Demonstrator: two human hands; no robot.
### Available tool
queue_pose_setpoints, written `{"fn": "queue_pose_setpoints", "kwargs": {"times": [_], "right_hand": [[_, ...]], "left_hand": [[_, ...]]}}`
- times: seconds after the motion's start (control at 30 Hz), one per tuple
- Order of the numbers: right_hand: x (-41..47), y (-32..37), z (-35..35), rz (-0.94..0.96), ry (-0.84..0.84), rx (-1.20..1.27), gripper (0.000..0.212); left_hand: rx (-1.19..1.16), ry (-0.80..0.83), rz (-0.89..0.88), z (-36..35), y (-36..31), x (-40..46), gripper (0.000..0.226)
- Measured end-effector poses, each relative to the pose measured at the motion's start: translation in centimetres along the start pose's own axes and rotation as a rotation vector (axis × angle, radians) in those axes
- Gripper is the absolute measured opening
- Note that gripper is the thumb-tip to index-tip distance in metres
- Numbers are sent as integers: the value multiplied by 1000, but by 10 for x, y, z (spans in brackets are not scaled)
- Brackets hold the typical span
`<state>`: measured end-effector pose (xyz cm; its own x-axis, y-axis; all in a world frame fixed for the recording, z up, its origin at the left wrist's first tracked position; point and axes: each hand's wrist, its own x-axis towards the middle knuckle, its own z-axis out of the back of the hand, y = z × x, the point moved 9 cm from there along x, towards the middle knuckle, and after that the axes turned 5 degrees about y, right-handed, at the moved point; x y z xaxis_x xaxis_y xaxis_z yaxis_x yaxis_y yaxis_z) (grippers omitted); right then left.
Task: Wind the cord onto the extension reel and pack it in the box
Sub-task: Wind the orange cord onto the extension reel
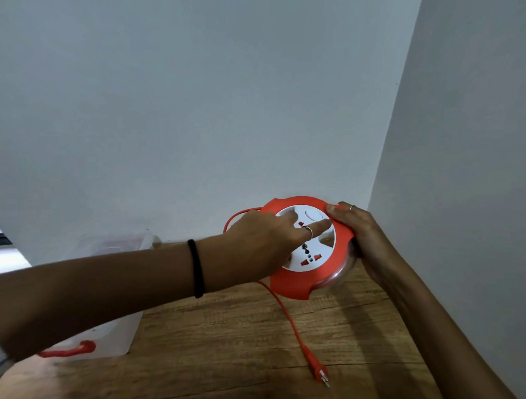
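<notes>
The round extension reel (300, 283), orange with a white socket face, is held tilted above the wooden table (231, 349), near the back wall. My right hand (361, 237) grips its right rim, thumb on the orange edge. My left hand (266, 244) lies across the white face with a finger stretched out and pressing near the winding recess. The orange cord (285, 312) hangs from under the reel and trails along the table to its plug (321, 376), which lies flat near the front. A loop of cord also shows behind the reel's left side.
A clear plastic box (117, 338) with an orange handle stands on the table's left side, partly hidden by my left forearm. Plain walls close off the back and the right side, forming a corner behind the reel.
</notes>
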<state>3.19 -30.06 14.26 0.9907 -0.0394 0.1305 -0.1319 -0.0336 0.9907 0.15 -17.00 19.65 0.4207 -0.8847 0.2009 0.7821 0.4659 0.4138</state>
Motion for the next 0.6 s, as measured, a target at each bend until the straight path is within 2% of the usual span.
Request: {"fn": "queue_pose_setpoints", "kwargs": {"times": [0.13, 0.33, 0.47, 0.6], "right_hand": [[-2, 4, 0, 3, 7, -4, 27], [-4, 11, 6, 31, 25, -60, 31], [-5, 15, 6, 38, 34, -85, 33], [-7, 21, 4, 64, 66, -154, 48]], "left_hand": [[-181, -30, -120, 4, -1, 5, 73], [-221, 0, -150, -1, -1, 6, 63], [-176, -60, -164, 8, -8, 7, 62], [-42, -91, -231, 19, -25, 8, 68]]}}
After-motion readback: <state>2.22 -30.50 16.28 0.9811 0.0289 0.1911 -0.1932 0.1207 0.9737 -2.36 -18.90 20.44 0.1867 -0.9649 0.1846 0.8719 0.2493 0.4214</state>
